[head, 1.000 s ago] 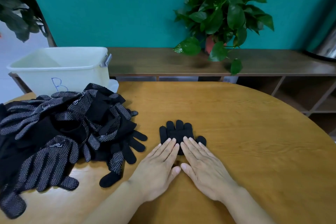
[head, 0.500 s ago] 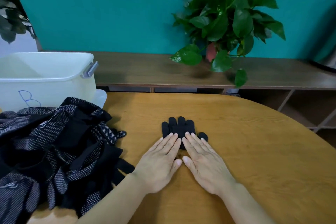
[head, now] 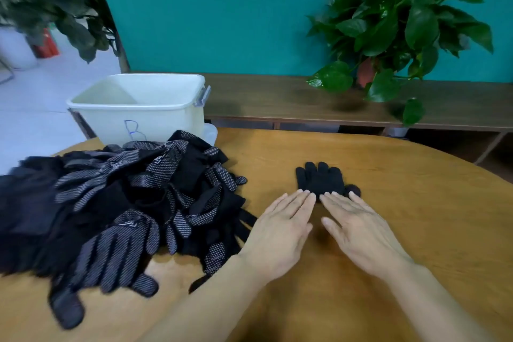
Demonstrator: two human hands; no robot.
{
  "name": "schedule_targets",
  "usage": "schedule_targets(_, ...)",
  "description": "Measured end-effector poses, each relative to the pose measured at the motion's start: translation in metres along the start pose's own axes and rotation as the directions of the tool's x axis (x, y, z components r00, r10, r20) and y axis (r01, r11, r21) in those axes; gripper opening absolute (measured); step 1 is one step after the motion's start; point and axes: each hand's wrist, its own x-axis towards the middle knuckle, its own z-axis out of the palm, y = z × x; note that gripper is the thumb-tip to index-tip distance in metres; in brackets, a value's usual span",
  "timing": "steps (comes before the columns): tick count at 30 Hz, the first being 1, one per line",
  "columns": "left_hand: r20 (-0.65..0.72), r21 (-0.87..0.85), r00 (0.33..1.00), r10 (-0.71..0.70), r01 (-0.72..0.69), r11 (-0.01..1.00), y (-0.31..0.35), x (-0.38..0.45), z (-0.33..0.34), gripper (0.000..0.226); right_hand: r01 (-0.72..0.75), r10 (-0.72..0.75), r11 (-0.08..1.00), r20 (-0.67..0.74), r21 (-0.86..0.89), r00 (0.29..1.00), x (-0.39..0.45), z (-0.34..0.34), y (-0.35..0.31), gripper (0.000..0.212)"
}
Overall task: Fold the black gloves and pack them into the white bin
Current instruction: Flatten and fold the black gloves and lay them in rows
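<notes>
A black glove [head: 320, 179] lies flat on the round wooden table [head: 388, 203], fingers pointing away from me. My left hand [head: 280, 230] and my right hand [head: 358, 230] lie side by side with straight fingers, palms down, covering the glove's near half. A large heap of black gloves with white dotted palms [head: 119, 203] sits on the table's left side. The white bin [head: 138, 108], marked with a blue letter B, stands behind the heap at the table's far left edge; what I can see of its inside holds nothing.
A low wooden shelf [head: 305, 103] runs along the teal wall behind the table. A potted green plant [head: 399, 25] stands on it at the right. A second plant [head: 50, 3] hangs in at the upper left.
My hands stay flat on the glove in the same pose. The camera has swung, so the bin and heap sit further right in view than half a second ago.
</notes>
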Motion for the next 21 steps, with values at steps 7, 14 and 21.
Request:
schedule_targets(7,-0.164,-0.111,0.976,-0.144,0.126,0.986,-0.030,-0.120,-0.047,0.042,0.001,0.000,0.998,-0.013,0.067,1.000,-0.042,-0.009,-0.066,0.046)
schedule_targets(14,-0.303,-0.126,0.899,-0.317,0.292,0.948,-0.077,-0.137,-0.108,0.039,-0.056,0.058,0.991,-0.019,0.120,0.998,-0.015,-0.001,-0.102,0.039)
schedule_targets(21,-0.091,-0.067,0.973,-0.211,0.205,0.976,-0.104,-0.043,-0.093,0.031,-0.023,0.023,0.993,-0.001,0.112,1.000,0.055,0.004,-0.116,0.035)
